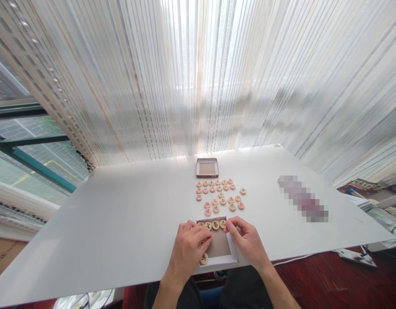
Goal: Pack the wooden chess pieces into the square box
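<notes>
A shallow open box [234, 251] with pale walls and a brown floor lies at the table's near edge. Wooden Chinese chess pieces with black characters line its far wall, among them one piece [216, 225] near the middle, and another piece [203, 259] sits in the near left corner. Over the box's left side, my left hand [189, 244] is closed, partly covering a piece; what its fingertips hold, if anything, is hidden. My right hand [247, 240] reaches in at the far right corner, thumb and finger closed on a chess piece [222, 224] at the end of the row.
Beyond the box, several red and black pieces [212, 189] lie in loose rows, with a lone piece [243, 191] to their right. A box lid [207, 174] stands behind them. A blurred-out object [302, 198] lies on the white table [120, 223]. Striped curtains [198, 86] hang along the back.
</notes>
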